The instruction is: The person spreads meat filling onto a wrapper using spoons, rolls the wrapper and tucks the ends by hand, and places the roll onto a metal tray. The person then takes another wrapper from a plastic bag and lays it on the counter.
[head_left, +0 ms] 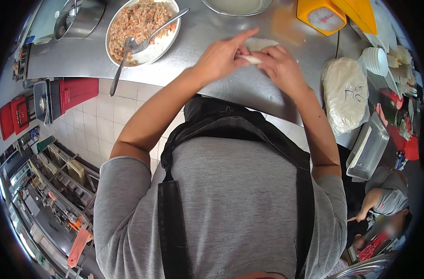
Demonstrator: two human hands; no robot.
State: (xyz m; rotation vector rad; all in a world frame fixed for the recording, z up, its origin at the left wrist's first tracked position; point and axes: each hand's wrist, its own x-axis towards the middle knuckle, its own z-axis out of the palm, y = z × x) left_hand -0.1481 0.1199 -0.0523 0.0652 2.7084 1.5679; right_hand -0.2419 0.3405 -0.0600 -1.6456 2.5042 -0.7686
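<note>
Pinching a pale sheet (262, 45) at the steel table (286, 14)

Left hand (223, 56) and right hand (280, 67) hold its folded near edge, fingertips drawn in narrow — the left index finger extended. The sheet lies between the bowl of filling (138, 29) and the yellow scale (322, 17).

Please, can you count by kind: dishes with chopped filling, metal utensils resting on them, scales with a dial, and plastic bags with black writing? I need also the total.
Dish with chopped filling: 1
Metal utensils: 2
Scale with a dial: 1
Plastic bag with black writing: 1
Total: 5
</note>
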